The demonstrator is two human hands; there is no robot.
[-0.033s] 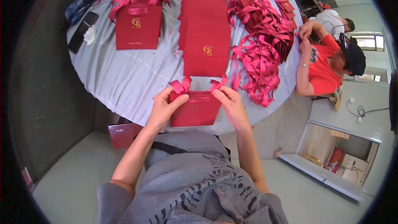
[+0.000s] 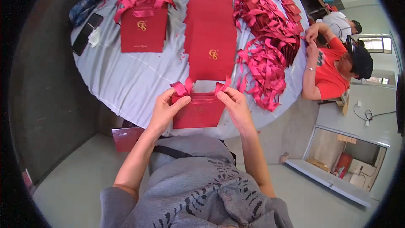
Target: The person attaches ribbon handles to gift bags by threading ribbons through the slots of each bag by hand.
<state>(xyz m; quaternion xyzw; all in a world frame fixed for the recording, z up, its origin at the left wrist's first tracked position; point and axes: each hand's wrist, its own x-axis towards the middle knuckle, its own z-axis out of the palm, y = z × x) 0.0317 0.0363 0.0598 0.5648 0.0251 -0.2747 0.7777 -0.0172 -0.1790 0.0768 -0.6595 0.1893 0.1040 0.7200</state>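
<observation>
- Holding a small red paper gift bag (image 2: 198,112) at the near edge of the round worktop (image 2: 126,84), the left hand (image 2: 164,109) closes its thumb and fingers on the bag's upper left corner, and the right hand (image 2: 236,105) pinches the upper right corner.
- Between the two hands a red ribbon handle (image 2: 185,88) stands up in loops from the bag's top fold; the bag lies flat, partly hanging over the worktop's rim.
- Risk, as I judge it: a hard pull on the ribbon could tear the paper at the fold or draw the ribbon out; the overhanging bag could also slip off to the floor if either grip loosens.
- Just beyond lies a long stack of flat red bags (image 2: 211,33) with a small gold emblem near its near end.
- To the left sits another flat red bag (image 2: 142,29), rectangular, with a gold emblem in the middle and ribbon on top.
- To the right a heap of loose red ribbons (image 2: 265,59) spreads along the rim.
- A dark phone (image 2: 86,33) lies at the far left edge.
- A co-worker in a red shirt (image 2: 329,76) sits at the right side.
</observation>
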